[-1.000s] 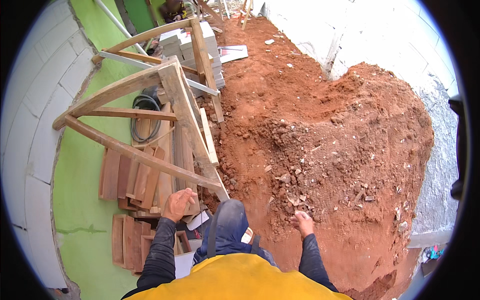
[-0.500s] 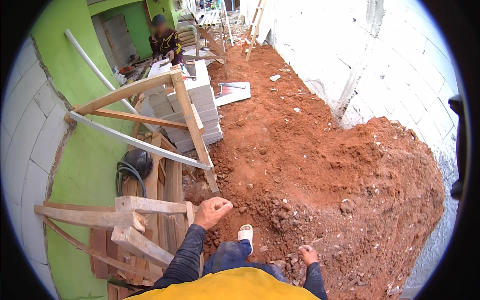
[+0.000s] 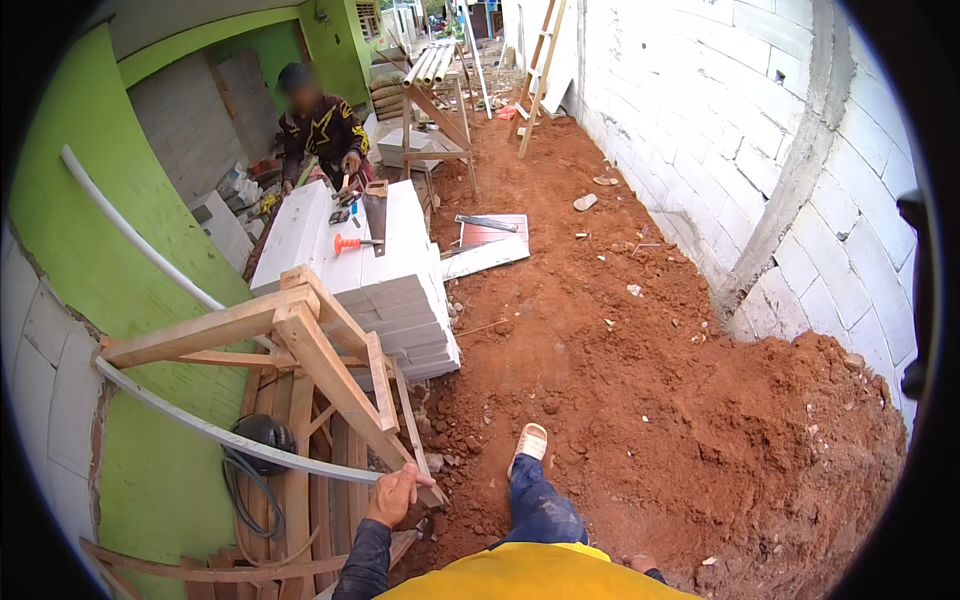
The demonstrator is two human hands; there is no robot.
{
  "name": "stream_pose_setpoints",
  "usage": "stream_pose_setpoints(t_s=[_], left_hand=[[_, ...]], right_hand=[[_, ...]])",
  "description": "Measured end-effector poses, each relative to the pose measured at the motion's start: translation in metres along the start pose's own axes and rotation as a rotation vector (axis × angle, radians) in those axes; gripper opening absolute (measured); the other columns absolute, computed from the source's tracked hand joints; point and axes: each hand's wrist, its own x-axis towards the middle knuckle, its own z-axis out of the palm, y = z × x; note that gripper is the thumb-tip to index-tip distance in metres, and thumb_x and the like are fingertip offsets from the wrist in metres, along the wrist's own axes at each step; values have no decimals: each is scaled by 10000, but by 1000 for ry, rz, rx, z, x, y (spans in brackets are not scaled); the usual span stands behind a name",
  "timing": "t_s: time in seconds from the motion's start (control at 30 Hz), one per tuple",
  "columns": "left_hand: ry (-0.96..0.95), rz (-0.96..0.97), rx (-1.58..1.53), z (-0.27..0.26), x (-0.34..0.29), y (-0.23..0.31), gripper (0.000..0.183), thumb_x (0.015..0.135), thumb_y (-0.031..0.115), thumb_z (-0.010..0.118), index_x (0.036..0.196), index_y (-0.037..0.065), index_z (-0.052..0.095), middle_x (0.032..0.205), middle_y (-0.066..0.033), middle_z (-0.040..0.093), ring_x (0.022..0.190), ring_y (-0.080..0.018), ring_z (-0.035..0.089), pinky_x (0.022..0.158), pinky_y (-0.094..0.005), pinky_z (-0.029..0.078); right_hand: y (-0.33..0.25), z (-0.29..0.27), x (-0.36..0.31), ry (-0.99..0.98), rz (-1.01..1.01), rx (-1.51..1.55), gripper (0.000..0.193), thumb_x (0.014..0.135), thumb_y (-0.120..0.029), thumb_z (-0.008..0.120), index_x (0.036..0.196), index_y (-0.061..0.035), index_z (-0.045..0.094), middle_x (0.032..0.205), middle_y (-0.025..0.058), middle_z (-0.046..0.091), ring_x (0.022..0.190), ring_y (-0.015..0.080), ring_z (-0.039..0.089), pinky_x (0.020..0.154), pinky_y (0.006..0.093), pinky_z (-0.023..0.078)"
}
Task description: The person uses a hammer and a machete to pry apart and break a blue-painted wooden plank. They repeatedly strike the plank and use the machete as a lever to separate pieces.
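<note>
Rough wooden trestle frame (image 3: 330,370) stands beside the stacked white blocks (image 3: 385,285) on red dirt. I see left grip (image 3: 398,493) clamped on its lower leg. Right grip (image 3: 640,563) barely visible, can't tell its state.

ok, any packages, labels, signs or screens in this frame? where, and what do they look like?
None that can be made out: no package, label, sign or screen.
Nearest flat items: a reddish tile and a white board, lying on the red soil right of the white block stack.
</note>
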Motion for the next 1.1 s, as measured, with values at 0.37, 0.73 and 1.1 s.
stream_pose_setpoints(t_s=[0.37,0.73,1.1], left_hand=[[-191,-11,-35,50,356,149,424,1015,158,444,1362,17,644,1351,-179,668,1244,-294,637,1098,-397,473],[-286,245,378,100,888,309,351,957,131,478,1123,70,781,1266,-146,739,1205,-331,670,1074,-419,503],[59,135,215,101,1318,465,169,878,121,565,958,34,685,1043,-124,734,1004,-324,697,914,-394,539]], right_hand=[[-478,-491,384,434,-192,872,410,1009,-302,664,1285,1,663,1081,112,745,928,190,728,822,329,580],[-508,-643,744,396,298,663,349,943,-325,752,1096,-11,760,890,103,763,786,180,708,714,349,559],[-438,-842,989,118,797,685,323,968,-286,717,1133,-12,767,977,133,782,914,246,757,812,455,586]])
